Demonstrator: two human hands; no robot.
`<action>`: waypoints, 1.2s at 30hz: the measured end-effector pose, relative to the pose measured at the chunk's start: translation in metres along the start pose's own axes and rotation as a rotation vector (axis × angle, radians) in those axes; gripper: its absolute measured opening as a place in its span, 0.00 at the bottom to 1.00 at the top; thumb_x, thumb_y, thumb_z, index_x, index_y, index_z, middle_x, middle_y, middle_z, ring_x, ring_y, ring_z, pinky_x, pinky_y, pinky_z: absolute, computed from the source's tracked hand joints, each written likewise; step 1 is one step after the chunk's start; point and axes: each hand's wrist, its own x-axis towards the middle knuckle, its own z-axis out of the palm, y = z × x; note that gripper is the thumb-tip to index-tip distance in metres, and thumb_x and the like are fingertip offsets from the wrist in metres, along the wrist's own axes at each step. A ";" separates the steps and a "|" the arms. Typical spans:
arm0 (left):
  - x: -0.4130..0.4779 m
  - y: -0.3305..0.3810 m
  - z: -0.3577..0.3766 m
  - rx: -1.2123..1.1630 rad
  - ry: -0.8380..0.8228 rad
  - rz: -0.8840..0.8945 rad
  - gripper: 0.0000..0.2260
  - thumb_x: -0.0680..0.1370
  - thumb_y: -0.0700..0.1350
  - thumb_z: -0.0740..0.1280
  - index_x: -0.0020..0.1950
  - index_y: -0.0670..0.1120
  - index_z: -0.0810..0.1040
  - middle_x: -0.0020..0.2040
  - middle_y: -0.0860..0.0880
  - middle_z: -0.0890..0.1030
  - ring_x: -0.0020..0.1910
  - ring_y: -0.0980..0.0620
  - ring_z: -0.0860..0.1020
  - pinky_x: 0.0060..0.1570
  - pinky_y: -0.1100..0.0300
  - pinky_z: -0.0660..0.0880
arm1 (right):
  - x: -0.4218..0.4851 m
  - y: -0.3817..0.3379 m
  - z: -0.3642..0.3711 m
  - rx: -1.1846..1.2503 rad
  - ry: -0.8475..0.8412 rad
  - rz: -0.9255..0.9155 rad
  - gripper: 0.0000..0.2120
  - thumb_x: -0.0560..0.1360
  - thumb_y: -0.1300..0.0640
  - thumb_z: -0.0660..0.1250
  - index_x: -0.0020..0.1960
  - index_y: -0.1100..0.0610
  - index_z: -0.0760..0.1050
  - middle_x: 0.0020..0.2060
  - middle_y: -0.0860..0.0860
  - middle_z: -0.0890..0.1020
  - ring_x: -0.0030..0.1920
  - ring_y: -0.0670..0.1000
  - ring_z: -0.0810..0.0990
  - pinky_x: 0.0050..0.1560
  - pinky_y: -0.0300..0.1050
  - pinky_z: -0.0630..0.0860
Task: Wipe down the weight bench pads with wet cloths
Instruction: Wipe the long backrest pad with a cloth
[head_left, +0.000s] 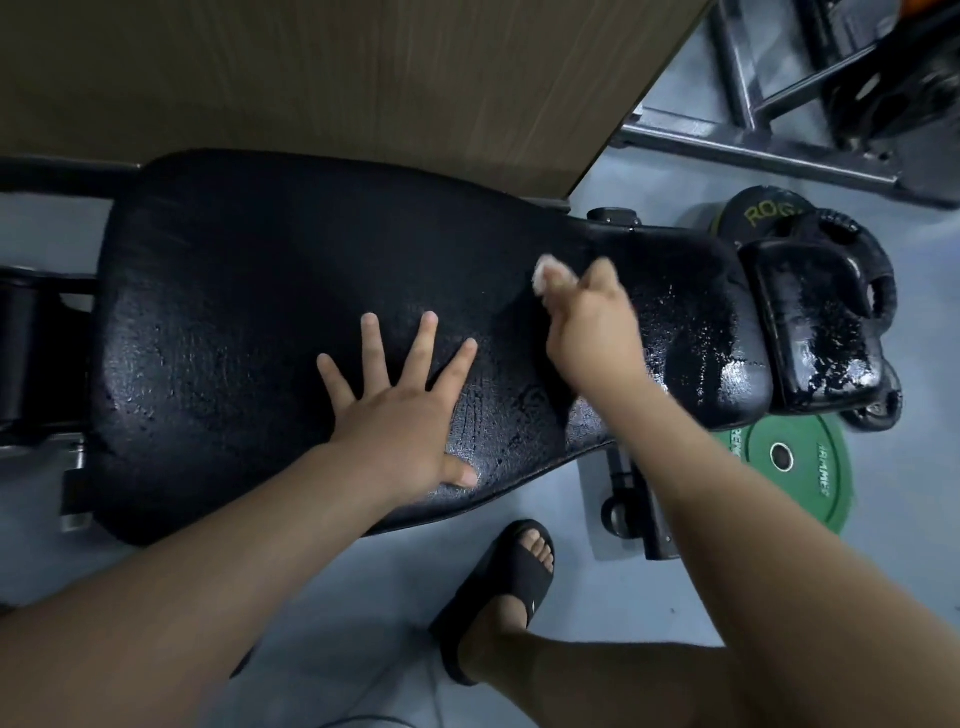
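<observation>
Left hand (400, 415) lies flat, 5 fingers spread, on the bench pad (249, 322) — right hand (592, 322) bunches a white cloth (545, 273) against it.

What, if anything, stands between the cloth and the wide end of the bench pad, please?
The left hand lies flat on the bench pad, fingers spread, between the cloth gripped by the right hand and the wide end. Nothing else does.

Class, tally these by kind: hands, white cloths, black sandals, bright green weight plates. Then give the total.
Hands: 2, left hand and right hand
White cloth: 1
Black sandal: 1
Bright green weight plate: 1
Total: 5
</observation>
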 end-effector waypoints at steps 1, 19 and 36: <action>0.000 0.000 0.000 -0.003 -0.001 0.003 0.57 0.71 0.68 0.72 0.78 0.64 0.28 0.75 0.54 0.19 0.72 0.33 0.20 0.67 0.22 0.34 | 0.021 0.005 0.000 -0.024 0.001 0.043 0.15 0.77 0.64 0.62 0.60 0.55 0.78 0.44 0.55 0.65 0.37 0.59 0.72 0.37 0.48 0.72; 0.001 -0.003 -0.003 0.020 0.002 -0.016 0.60 0.68 0.70 0.73 0.79 0.59 0.28 0.75 0.55 0.20 0.73 0.33 0.22 0.68 0.21 0.37 | 0.049 -0.046 0.021 0.025 -0.052 0.107 0.18 0.74 0.65 0.61 0.61 0.53 0.76 0.53 0.58 0.71 0.41 0.56 0.70 0.42 0.46 0.65; 0.007 -0.002 -0.008 0.024 0.004 -0.023 0.61 0.66 0.69 0.75 0.79 0.62 0.29 0.76 0.56 0.22 0.74 0.34 0.23 0.68 0.22 0.38 | 0.050 -0.018 0.016 -0.003 -0.111 0.028 0.15 0.77 0.63 0.60 0.61 0.51 0.74 0.48 0.55 0.68 0.39 0.54 0.66 0.40 0.45 0.68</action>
